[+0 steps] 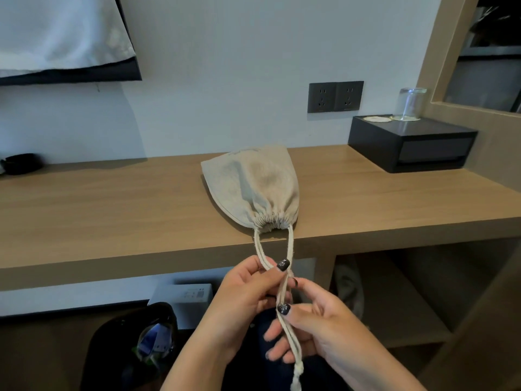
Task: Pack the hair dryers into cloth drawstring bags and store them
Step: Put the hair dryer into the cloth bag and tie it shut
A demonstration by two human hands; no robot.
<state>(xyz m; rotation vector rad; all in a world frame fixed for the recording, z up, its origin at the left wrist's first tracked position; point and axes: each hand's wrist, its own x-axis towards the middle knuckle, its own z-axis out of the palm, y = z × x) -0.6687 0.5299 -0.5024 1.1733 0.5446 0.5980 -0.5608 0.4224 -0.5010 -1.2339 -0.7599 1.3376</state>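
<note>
The cinched cloth bag [253, 190] hides its contents from me. My drawstring's [287, 320] knotted tail runs off the frame's edge at six o'clock, below my hands.

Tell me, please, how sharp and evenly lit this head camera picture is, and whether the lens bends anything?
Head view: the drawstring bag and both hands are fairly sharp; the desk edge bows from wide-angle distortion; light is soft, with dark shelves below.

No text, brand or number can be read anywhere. The beige cloth drawstring bag [253, 187] on the wooden desk beyond the hands bears a faint mark near its far end, too blurred to make out. The white box [183, 299] under the desk, left of the hands, carries a small label, also illegible.
</note>
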